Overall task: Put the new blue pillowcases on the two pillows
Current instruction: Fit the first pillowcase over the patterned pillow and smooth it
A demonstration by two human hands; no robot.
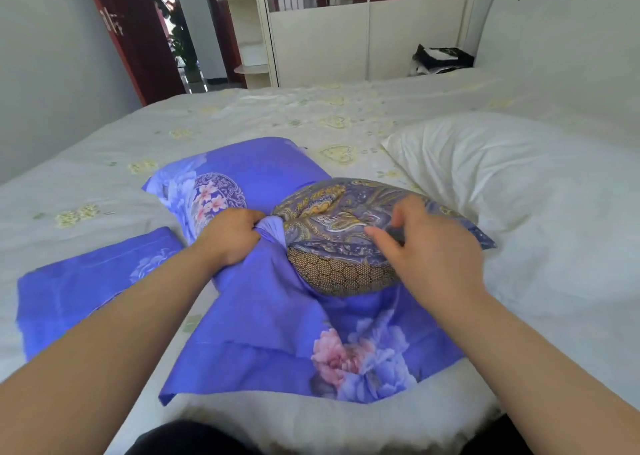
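- I take the patterned pillow [349,219] at the middle of the bed [104,184] as my landmark; it wears a paisley cover in purple and gold, with a honeycomb-printed face on its near side.
- My left hand [230,236] sits at the pillow's left end, fingers curled tight into a fist round a bunched fold of the blue pillowcase [273,330].
- My right hand [429,250] rests on the pillow's right half, thumb stretched out toward the left, fingers bent down onto the cover; I cannot tell whether they pinch fabric or only press on it.
- The blue pillowcase spreads flat from under the pillow toward me, a pink and lilac flower print on its near right corner; its gathered mouth wraps the pillow's left end only.
- Beyond and left of the pillow, touching it, lies a filled blue floral pillow [221,180].
- Left of the pillow and nearer to me, a folded blue pillowcase [79,288] lies flat, partly behind my left forearm.
- Right of the pillow, just beside it, rests a bare white pillow [512,184].
- Far beyond the pillow, by the headboard, sits a dark bag [443,58].
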